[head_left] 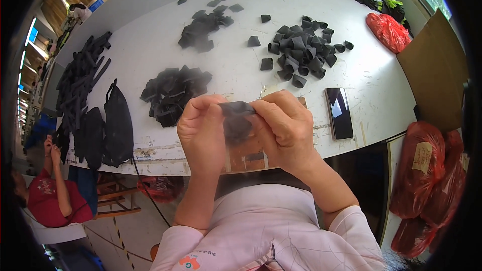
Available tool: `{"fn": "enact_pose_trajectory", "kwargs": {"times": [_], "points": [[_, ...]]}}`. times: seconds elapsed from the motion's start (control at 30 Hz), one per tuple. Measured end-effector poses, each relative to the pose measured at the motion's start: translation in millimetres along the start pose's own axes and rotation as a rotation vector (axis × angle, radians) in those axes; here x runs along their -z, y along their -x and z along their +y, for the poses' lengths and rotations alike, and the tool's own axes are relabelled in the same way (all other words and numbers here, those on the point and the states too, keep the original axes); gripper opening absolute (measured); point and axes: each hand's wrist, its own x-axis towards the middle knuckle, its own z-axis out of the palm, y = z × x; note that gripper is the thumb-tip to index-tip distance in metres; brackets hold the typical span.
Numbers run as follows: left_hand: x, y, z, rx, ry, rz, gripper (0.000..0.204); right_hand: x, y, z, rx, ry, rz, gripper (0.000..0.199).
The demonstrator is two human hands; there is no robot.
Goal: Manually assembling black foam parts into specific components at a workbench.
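Centrally in frame, a black cloth-like piece (237, 116) is being pinched at both sides by the left hand (202, 128) and right hand (284, 125).

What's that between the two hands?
A black piece, pinched by the left hand and the right hand; the head view shows it.

You've got two hands in play, left hand (202, 126) and right hand (285, 125), one black fabric piece (237, 123), one phone (339, 113), one heap of black loops (297, 50) too many to count, two heaps of flat black pieces (174, 94), one pile of black strips (80, 80), one co-worker in red (55, 195)
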Motion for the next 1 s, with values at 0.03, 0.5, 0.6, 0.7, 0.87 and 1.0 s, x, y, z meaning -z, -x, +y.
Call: {"fn": "enact_pose_trajectory", "kwargs": {"times": [0.03,0.5,0.6,0.7,0.87,1.0], "points": [[2,0,-1,0.000,-0.002,0.005,0.010,1,-2,1,0.000,-0.004,-0.004,0.018],[9,15,-9,0.220,-0.087,-0.027,0.016,16,6,1,-0.044,0.046,-0.201,0.020],[-3,5,6,0.029,-0.442,-0.084,0.015,21,1,-4,-0.205,-0.068,-0.228,0.028],[-11,-6,16,-0.285,-0.873,-0.248,0.016,16,0,-3,-0.263,-0.160,-0.201,0.024],[-8,-11,9,-0.314,-0.890,-0.292,0.013,7,7,10,-0.344,-0.263,-0.192,0.014],[-6,-2,4,-0.311,-0.979,-0.239,0.007,-5,17,14,-0.213,-0.132,-0.140,0.013]]}}
